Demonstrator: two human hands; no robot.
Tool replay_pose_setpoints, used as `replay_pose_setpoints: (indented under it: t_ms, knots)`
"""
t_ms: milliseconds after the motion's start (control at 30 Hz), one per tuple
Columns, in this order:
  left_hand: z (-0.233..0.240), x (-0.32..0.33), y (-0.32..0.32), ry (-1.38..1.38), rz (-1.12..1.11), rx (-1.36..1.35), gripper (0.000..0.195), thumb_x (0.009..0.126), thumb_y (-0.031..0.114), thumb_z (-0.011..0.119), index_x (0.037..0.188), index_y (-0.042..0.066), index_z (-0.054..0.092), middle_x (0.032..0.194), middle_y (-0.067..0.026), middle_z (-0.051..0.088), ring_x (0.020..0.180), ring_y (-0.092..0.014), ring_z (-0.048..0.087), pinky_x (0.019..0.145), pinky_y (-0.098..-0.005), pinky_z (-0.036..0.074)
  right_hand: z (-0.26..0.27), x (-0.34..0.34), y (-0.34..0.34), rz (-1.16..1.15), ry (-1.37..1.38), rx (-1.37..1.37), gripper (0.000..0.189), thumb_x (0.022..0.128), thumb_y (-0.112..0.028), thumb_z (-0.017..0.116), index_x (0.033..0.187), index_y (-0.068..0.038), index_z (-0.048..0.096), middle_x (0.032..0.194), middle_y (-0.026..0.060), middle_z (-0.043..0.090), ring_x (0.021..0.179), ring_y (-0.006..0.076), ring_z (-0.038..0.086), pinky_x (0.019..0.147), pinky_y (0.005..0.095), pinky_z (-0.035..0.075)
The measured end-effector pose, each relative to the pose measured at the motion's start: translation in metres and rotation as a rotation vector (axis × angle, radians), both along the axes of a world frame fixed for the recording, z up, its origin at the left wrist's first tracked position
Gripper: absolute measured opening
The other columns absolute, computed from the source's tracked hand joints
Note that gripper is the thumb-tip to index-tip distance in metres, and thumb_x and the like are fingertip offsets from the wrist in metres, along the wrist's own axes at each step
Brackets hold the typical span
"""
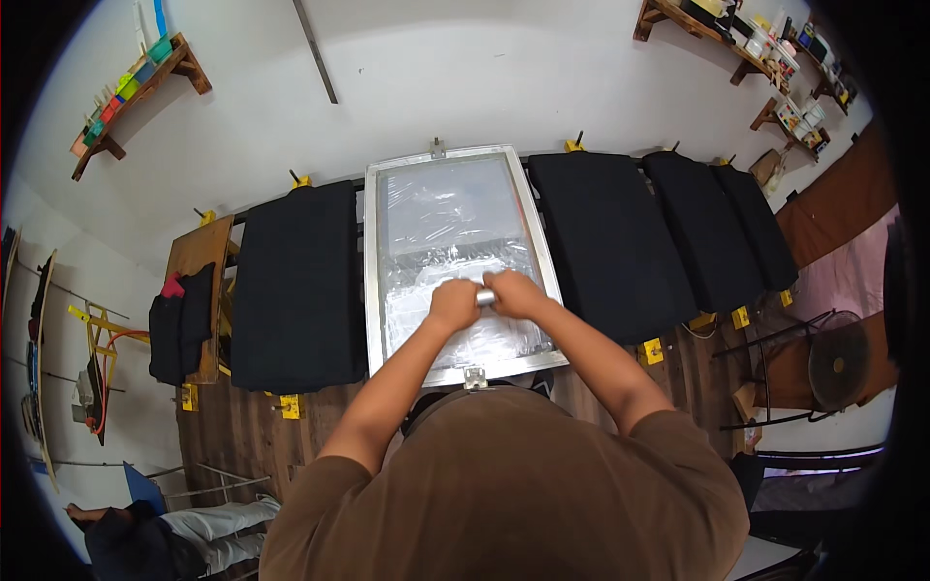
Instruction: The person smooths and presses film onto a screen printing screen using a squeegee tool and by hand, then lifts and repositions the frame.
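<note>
Both hands grip a metal bar-like tool [485, 297], perhaps a squeegee handle, over the lower half of a screen-printing frame [372, 269]. My left hand [455, 304] closes on its left side and my right hand [514, 294] on its right; the tool's lower part is hard to make out. The frame has pale metal edges and a shiny, wrinkled film over its mesh [450, 196]. Metal brackets sit at its far edge [437, 148] and near edge [474, 377]. What lies beneath the screen is mostly hidden.
Black garments cover boards left [298, 283] and right [607, 240] of the frame. Folded dark cloths [178, 327] lie on a wooden board further left. Shelves [156, 80] hold containers on the wall. A fan [838, 361] stands at right. Another person [145, 541] is at lower left.
</note>
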State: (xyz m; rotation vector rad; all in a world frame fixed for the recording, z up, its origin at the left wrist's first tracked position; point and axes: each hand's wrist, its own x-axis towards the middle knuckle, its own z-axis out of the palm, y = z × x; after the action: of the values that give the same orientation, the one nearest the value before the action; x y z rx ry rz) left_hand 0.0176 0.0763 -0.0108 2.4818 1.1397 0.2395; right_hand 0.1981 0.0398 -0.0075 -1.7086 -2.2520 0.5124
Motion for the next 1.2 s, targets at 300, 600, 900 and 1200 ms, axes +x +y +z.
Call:
replay_pose_setpoints:
  t_ms: [300, 600, 900, 1200]
  knots:
    - [-0.006, 0.003, 0.009, 0.119, -0.01, -0.085, 0.019, 0.074, 0.021, 0.074, 0.091, 0.015, 0.078, 0.09, -0.0142, 0.075, 0.086, -0.034, 0.073, 0.079, -0.0452, 0.059, -0.002, -0.004, 0.0, -0.016, -0.062, -0.063, 0.028, 0.069, -0.016, 0.076, 0.093, -0.005, 0.066, 0.082, 0.0204, 0.07, 0.083, 0.0422, 0.069, 0.076, 0.0506, 0.055]
    - [0.004, -0.016, -0.065, 0.15, -0.135, -0.128, 0.02, 0.071, 0.018, 0.071, 0.089, 0.013, 0.078, 0.084, -0.0171, 0.074, 0.081, -0.035, 0.073, 0.075, -0.0462, 0.059, 0.005, -0.018, -0.076, 0.049, -0.017, -0.192, 0.034, 0.07, -0.022, 0.078, 0.097, -0.003, 0.067, 0.08, 0.0204, 0.07, 0.08, 0.0421, 0.069, 0.075, 0.0496, 0.055]
    - [0.011, -0.001, 0.013, 0.308, -0.269, -0.398, 0.041, 0.071, 0.038, 0.079, 0.099, 0.008, 0.078, 0.1, -0.02, 0.075, 0.094, -0.035, 0.073, 0.085, -0.0451, 0.058, 0.01, 0.003, -0.003, 0.211, 0.024, -0.427, 0.047, 0.068, -0.032, 0.086, 0.1, -0.001, 0.072, 0.092, 0.0219, 0.073, 0.091, 0.0399, 0.071, 0.081, 0.0447, 0.056]
    - [-0.028, -0.014, -0.036, -0.068, -0.084, 0.105, 0.023, 0.076, 0.005, 0.063, 0.098, 0.006, 0.07, 0.095, -0.0156, 0.067, 0.088, -0.035, 0.068, 0.076, -0.0478, 0.057, -0.03, -0.022, -0.046, -0.043, -0.004, 0.093, 0.028, 0.071, 0.001, 0.063, 0.098, -0.003, 0.057, 0.093, 0.0187, 0.066, 0.091, 0.0399, 0.065, 0.078, 0.05, 0.053]
